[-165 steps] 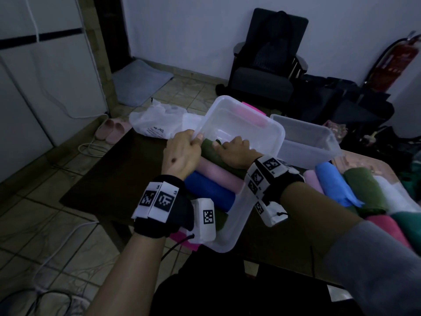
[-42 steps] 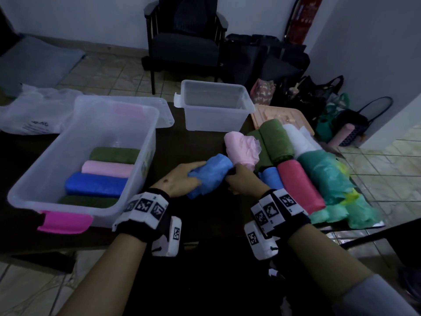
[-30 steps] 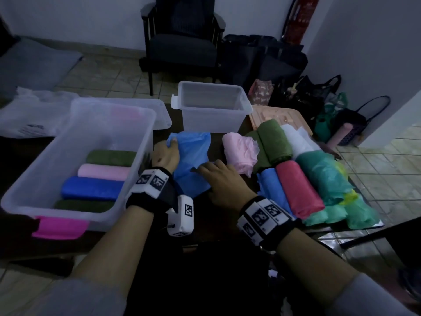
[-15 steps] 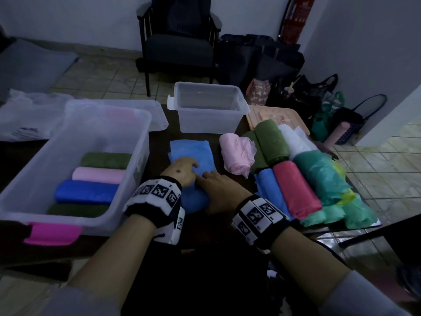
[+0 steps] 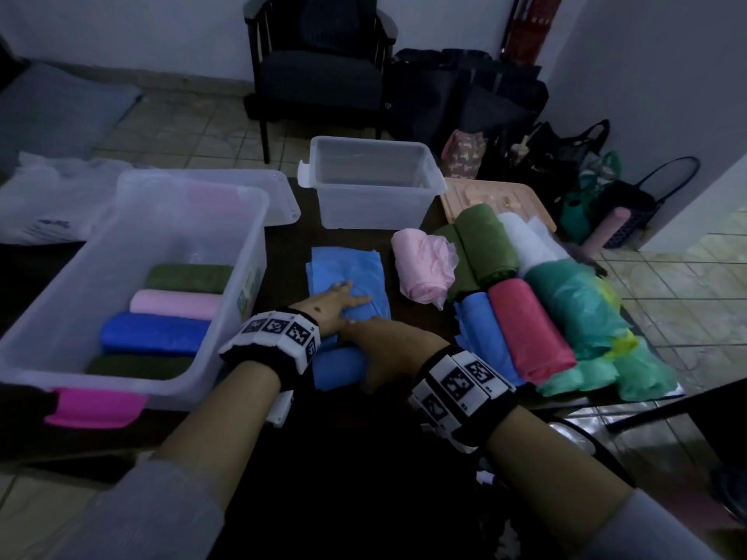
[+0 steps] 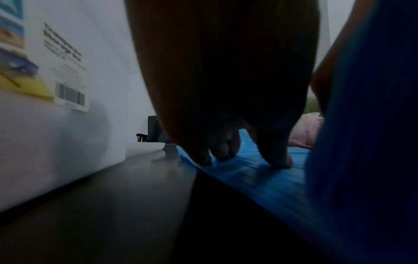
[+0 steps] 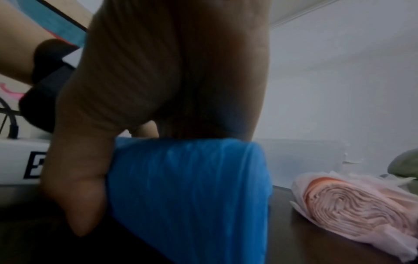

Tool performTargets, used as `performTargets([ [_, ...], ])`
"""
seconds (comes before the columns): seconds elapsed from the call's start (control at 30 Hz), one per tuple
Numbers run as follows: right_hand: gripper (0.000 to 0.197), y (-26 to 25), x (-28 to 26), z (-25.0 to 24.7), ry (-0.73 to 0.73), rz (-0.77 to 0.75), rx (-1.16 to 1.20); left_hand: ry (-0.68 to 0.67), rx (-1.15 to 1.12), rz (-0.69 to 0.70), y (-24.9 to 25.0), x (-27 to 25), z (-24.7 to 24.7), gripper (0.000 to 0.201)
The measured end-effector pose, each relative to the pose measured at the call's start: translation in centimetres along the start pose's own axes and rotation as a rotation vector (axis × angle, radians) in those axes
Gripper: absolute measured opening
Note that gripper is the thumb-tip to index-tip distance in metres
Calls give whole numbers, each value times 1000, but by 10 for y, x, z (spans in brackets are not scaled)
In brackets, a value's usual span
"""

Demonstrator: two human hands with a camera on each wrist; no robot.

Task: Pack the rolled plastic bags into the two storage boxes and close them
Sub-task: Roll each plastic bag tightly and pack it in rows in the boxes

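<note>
Four rolls (image 5: 161, 317) in one box (image 5: 194, 192)

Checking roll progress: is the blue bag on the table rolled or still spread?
Partly rolled. The near end of the blue bag is a roll under the right hand; the far part lies flat under the left hand.

Left hand (image 5: 337, 303) lies flat, fingers (image 6: 279, 157) straight (tips pressing down); right hand (image 5: 388, 349) curls, thumb low.
</note>
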State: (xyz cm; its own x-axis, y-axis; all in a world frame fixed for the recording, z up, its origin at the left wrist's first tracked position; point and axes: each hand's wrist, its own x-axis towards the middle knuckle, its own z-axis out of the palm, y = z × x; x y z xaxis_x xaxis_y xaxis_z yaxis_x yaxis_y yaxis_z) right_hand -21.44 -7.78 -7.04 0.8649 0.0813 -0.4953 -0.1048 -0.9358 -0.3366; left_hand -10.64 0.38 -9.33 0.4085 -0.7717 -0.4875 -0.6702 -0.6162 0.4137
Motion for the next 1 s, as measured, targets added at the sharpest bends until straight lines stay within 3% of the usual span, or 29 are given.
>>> performTargets([
  [0.37,61,11,-7,7,117,-98,231,91,-112,52,-8,-3,6,58],
  [0.57,43,12,-1,3,140,-105,184,238,-241,2,-9,-12,3,55],
  [0.7,57,22,6,1,129,-67,101,463,-272,-4,3,-31,-1,29],
  [0.83,59,27,10,-4,93,-44,145,426,-338,-99,3,-52,1,13],
  [1.0,44,33,12,2,228,-9,325,258,-323,-12,-6,-67,12,43],
])
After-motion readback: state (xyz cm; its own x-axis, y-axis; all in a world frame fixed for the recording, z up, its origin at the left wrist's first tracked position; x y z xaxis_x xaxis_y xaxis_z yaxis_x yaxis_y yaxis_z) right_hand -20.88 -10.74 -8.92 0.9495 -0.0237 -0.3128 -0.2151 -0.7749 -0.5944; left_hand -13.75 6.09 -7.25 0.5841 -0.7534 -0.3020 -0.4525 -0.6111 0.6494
